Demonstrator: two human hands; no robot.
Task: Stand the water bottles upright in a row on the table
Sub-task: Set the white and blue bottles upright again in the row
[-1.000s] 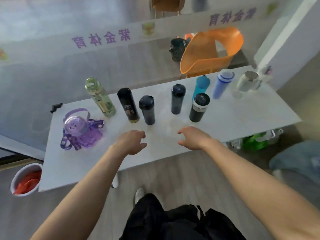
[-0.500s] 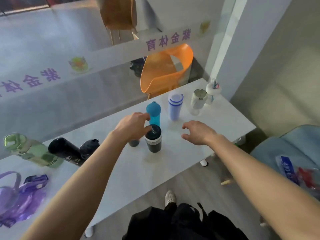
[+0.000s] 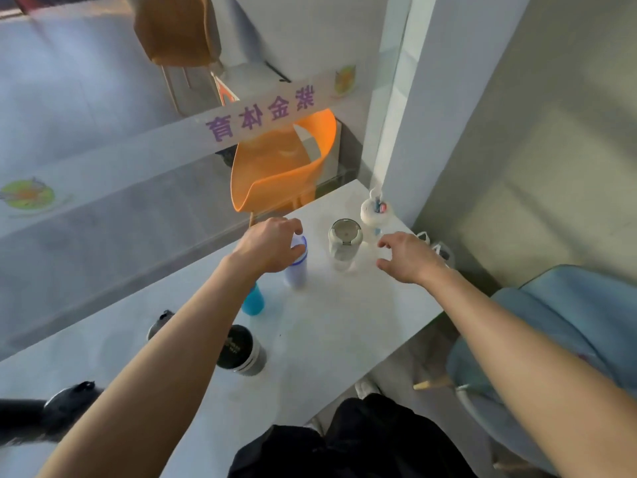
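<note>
My left hand [image 3: 267, 244] curls over the white blue-ringed plastic bottle [image 3: 296, 267] at frame centre; whether it grips, I cannot tell. My right hand [image 3: 408, 257] hovers spread and empty right of the upright clear grey-lidded bottle [image 3: 344, 244] on the pale surface [image 3: 344, 322].

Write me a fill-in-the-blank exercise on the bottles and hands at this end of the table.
1. The left hand is over the top of the white bottle with the ____ rim band.
2. The clear bottle with the grey lid stands ____ on the table.
3. The right hand holds ____.

Missing words: blue; upright; nothing
</note>
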